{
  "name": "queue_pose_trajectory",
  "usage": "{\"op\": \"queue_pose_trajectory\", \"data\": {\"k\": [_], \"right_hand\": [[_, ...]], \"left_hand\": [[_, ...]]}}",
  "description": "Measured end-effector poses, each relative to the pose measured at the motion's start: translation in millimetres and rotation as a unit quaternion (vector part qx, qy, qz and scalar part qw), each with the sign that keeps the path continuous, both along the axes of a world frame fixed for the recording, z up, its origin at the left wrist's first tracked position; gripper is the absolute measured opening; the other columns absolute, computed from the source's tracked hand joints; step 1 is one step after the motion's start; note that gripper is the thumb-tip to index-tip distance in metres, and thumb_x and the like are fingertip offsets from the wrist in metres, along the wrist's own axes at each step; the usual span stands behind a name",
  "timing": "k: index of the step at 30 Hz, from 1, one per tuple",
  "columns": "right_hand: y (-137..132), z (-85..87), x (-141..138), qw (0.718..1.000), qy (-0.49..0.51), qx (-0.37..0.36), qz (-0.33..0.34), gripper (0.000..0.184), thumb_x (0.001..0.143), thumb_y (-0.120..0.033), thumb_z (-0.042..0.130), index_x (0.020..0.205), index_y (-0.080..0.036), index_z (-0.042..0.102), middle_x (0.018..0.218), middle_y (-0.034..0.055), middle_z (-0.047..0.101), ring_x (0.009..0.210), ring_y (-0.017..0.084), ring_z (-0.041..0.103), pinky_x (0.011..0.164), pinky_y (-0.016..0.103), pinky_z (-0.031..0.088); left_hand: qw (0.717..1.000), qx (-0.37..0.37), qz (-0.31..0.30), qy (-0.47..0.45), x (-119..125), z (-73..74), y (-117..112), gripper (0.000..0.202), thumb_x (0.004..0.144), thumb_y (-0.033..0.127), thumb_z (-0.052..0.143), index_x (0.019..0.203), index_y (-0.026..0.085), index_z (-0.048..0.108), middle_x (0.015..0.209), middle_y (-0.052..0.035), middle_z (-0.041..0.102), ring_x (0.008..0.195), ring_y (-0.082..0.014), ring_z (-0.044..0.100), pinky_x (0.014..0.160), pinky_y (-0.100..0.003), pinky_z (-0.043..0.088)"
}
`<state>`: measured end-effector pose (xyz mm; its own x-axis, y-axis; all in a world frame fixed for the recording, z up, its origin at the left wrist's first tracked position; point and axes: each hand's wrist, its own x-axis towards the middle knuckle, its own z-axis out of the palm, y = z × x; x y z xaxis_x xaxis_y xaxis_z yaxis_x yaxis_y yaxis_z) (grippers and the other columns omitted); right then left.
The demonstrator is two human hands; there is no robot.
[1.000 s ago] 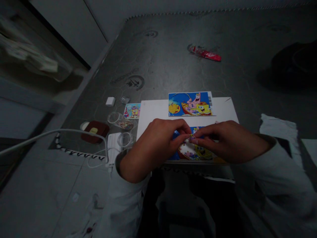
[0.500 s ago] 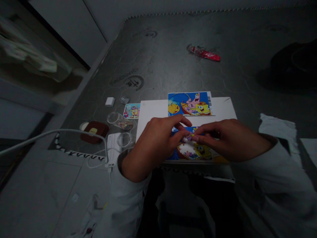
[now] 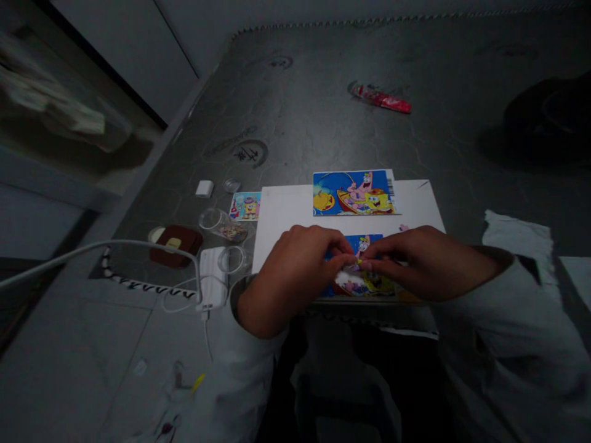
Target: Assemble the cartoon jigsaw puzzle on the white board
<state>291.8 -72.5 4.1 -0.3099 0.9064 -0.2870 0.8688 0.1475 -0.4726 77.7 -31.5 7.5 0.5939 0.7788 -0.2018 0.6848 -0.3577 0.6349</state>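
Observation:
Both hands are over a cartoon puzzle picture (image 3: 348, 286), which has a white gap in its middle and lies on a white board (image 3: 286, 209). My left hand (image 3: 305, 264) is closed, its thumb and index finger pinched at the gap. My right hand (image 3: 410, 261) pinches from the other side, fingertips almost touching the left ones. Between the fingertips shows a tiny yellow and purple puzzle piece (image 3: 359, 263), mostly covered by the fingers. A matching cartoon card (image 3: 353, 194) lies just beyond. Near the right knuckles is a small loose pink piece (image 3: 404, 227).
Left of the board lie a clear tube (image 3: 233, 231) with small pieces, a clear round lid (image 3: 232, 261), a white power bank (image 3: 213, 280) with a cable, a brown case (image 3: 176, 246) and a small card (image 3: 245, 207). A red packet (image 3: 385, 101) lies farther back; torn paper (image 3: 519, 240) is right.
My fingertips have drawn closer together, and the left thumb and index finger have closed from a wider spread. The loose pink piece beyond the right hand now shows.

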Motion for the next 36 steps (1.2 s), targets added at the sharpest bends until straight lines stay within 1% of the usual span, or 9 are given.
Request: {"op": "queue_pose_trajectory", "data": {"k": [3,6,9,12,14,17,24,30,36], "right_hand": [[3,-3.5,0,0.996,-0.072,-0.046,0.000,0.019,0.090,-0.041,0.066,0.089,-0.033,0.083,0.078,-0.0010,0.080,0.065,0.017,0.068,0.064,0.031,0.046],[7,-4.3,0,0.984,-0.137,-0.113,-0.010,0.013,0.085,-0.034,0.068,0.087,-0.033,0.081,0.075,-0.0012,0.077,0.067,0.018,0.069,0.069,0.032,0.048],[9,-6.8,-1,0.976,-0.175,-0.129,-0.028,0.009,0.082,-0.031,0.068,0.085,-0.031,0.077,0.077,-0.0014,0.076,0.069,0.018,0.068,0.072,0.034,0.050],[8,-12.3,-1,0.978,-0.177,-0.105,-0.041,0.004,0.081,-0.033,0.070,0.083,-0.030,0.073,0.072,-0.0023,0.073,0.068,0.018,0.067,0.090,0.042,0.052],[8,-15.9,-1,0.981,-0.159,-0.105,-0.035,0.005,0.081,-0.034,0.071,0.082,-0.029,0.071,0.069,-0.0029,0.072,0.069,0.019,0.068,0.105,0.051,0.046],[10,-19.1,-1,0.981,-0.143,-0.127,-0.031,0.008,0.081,-0.036,0.072,0.081,-0.029,0.068,0.070,-0.0031,0.072,0.074,0.021,0.070,0.114,0.059,0.038],[11,-19.4,-3,0.976,-0.149,-0.154,-0.048,0.013,0.081,-0.038,0.075,0.086,-0.029,0.067,0.078,-0.0023,0.075,0.081,0.022,0.072,0.114,0.055,0.038],[12,-18.1,-4,0.972,-0.153,-0.167,-0.059,0.015,0.081,-0.038,0.075,0.088,-0.029,0.066,0.084,0.0003,0.075,0.085,0.023,0.071,0.096,0.047,0.051],[11,-17.2,-4,0.971,-0.153,-0.173,-0.055,0.014,0.082,-0.038,0.074,0.087,-0.028,0.065,0.084,-0.0007,0.075,0.085,0.023,0.071,0.102,0.049,0.048]], "left_hand": [[0.998,-0.022,-0.004,0.062,8,-4.3,-4,0.017,0.094,0.036,0.070,0.097,0.027,0.083,0.092,-0.0030,0.082,0.088,-0.0236,0.072,0.080,-0.035,0.049],[0.994,-0.028,-0.016,0.108,15,-9.9,-7,0.019,0.094,0.037,0.067,0.099,0.027,0.083,0.096,-0.0048,0.081,0.088,-0.0258,0.072,0.079,-0.037,0.049],[0.989,-0.031,-0.027,0.139,22,-14.8,-8,0.022,0.095,0.037,0.063,0.097,0.027,0.082,0.093,-0.0054,0.080,0.086,-0.0267,0.071,0.077,-0.038,0.049],[0.986,-0.025,-0.030,0.162,25,-17.1,-9,0.026,0.095,0.036,0.059,0.092,0.024,0.081,0.086,-0.0074,0.078,0.083,-0.0278,0.071,0.075,-0.039,0.049],[0.985,-0.017,-0.027,0.171,26,-16.8,-10,0.027,0.095,0.037,0.058,0.089,0.022,0.080,0.083,-0.0084,0.077,0.081,-0.0290,0.070,0.074,-0.041,0.049],[0.984,-0.016,-0.020,0.178,26,-14.7,-11,0.026,0.093,0.036,0.059,0.087,0.021,0.079,0.082,-0.0086,0.077,0.078,-0.0287,0.070,0.073,-0.041,0.049],[0.981,-0.019,-0.012,0.192,27,-13.6,-10,0.022,0.090,0.037,0.063,0.087,0.022,0.079,0.083,-0.0079,0.077,0.080,-0.0285,0.070,0.074,-0.041,0.050],[0.983,-0.009,-0.016,0.182,23,-14.3,-9,0.022,0.091,0.038,0.062,0.086,0.025,0.080,0.078,-0.0069,0.076,0.078,-0.0283,0.070,0.070,-0.038,0.048],[0.982,-0.006,-0.013,0.191,22,-14.5,-9,0.022,0.090,0.040,0.064,0.089,0.025,0.080,0.079,-0.0068,0.076,0.078,-0.0294,0.070,0.072,-0.040,0.050]]}}
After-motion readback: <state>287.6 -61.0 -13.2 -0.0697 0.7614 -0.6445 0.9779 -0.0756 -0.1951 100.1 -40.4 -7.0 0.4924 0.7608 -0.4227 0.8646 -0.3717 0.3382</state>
